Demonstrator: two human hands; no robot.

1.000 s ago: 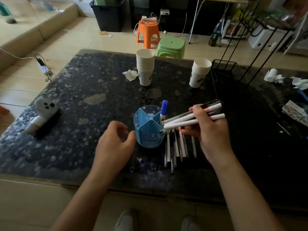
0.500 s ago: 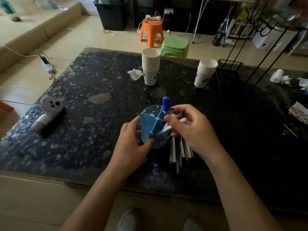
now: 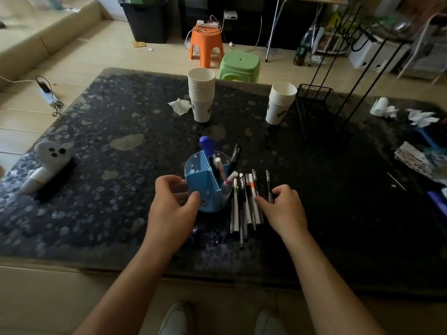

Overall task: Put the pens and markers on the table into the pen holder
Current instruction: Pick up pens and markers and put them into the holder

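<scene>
Head view | left hand [image 3: 173,209] grip loose around pen holder [image 3: 205,187] | right hand [image 3: 283,209] grip empty over pens [image 3: 246,204]

Left hand [image 3: 171,209] curled, right hand [image 3: 283,209] palm-down, both loosely open.

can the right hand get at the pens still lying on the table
Probably yes: the right hand hovers open at the loose pens, fingertips at them; nothing lies between, and the pen holder stands clear to their left.
</scene>
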